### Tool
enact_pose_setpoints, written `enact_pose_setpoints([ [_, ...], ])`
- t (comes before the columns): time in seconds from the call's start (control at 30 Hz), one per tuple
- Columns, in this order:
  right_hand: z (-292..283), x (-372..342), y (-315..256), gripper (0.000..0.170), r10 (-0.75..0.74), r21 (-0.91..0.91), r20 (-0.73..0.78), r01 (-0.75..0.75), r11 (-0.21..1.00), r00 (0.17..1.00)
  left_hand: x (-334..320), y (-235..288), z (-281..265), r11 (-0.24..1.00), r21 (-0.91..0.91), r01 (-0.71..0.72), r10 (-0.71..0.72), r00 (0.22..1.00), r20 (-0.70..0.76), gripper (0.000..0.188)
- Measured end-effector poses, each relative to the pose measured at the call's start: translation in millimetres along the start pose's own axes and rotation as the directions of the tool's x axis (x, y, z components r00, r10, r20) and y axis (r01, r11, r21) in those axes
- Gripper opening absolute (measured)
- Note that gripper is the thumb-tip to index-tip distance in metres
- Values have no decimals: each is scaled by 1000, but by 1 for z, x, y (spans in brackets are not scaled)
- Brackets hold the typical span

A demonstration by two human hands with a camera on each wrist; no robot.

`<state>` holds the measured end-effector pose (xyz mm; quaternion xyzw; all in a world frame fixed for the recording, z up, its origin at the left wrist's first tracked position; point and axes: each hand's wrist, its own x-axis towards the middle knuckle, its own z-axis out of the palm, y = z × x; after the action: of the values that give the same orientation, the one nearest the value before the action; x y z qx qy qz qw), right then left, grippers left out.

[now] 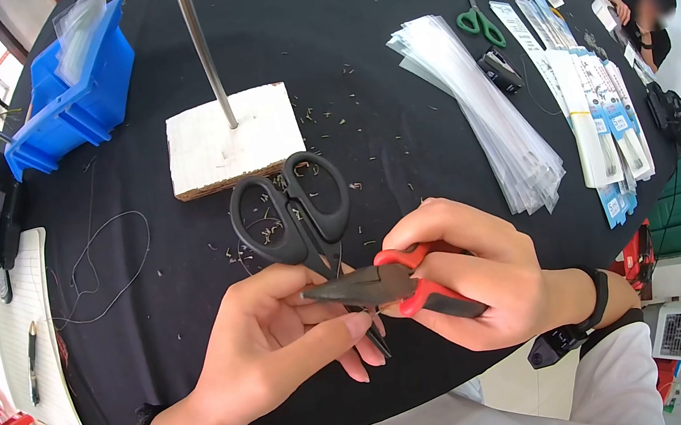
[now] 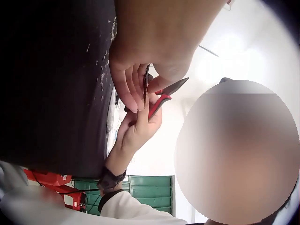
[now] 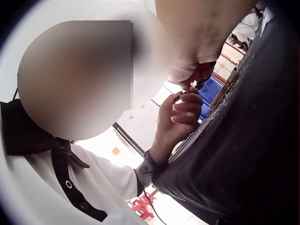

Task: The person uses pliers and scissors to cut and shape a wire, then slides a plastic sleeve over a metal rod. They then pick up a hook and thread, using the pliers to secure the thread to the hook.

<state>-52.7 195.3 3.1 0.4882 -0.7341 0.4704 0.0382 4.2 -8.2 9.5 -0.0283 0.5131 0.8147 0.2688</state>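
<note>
My left hand (image 1: pixel 260 349) holds a pair of black-handled scissors (image 1: pixel 298 243), finger loops pointing away over the table and blades slanting down between the fingers. Red-and-black-handled pliers (image 1: pixel 372 285) are gripped in my right hand (image 1: pixel 484 278). Their pointed nose crosses over the scissor blades toward the left palm, above the left thumb. In the left wrist view a scissor blade (image 2: pixel 146 86) shows edge-on by the fingers, with the pliers (image 2: pixel 174 87) beside it. Part of the blades is hidden behind the pliers and left thumb.
A white block (image 1: pixel 256 145) with an upright metal rod (image 1: pixel 198 42) stands ahead, small clippings around it. Left are a blue bin (image 1: pixel 98 100), thin wire (image 1: pixel 92 247) and a notebook (image 1: pixel 39 311). Right lie clear plastic sleeves (image 1: pixel 483 119), green-handled scissors (image 1: pixel 480 24) and packaged items (image 1: pixel 606 116).
</note>
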Motion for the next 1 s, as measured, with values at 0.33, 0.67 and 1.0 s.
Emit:
enact_pose_setpoints([
  [0.33,-5,-1,-1,20,143,-97,-47,-147,984,989,2,-4,3,992,58,-113,121,982,-145,17],
  [0.67,-4,-3,-9,19,276,-57,142,-271,961,950,-1,-3,4,872,271,-407,484,800,-354,15],
  [1.0,-2,-4,-9,20,232,-112,163,-216,970,959,-1,-6,6,850,372,-373,497,802,-332,11],
])
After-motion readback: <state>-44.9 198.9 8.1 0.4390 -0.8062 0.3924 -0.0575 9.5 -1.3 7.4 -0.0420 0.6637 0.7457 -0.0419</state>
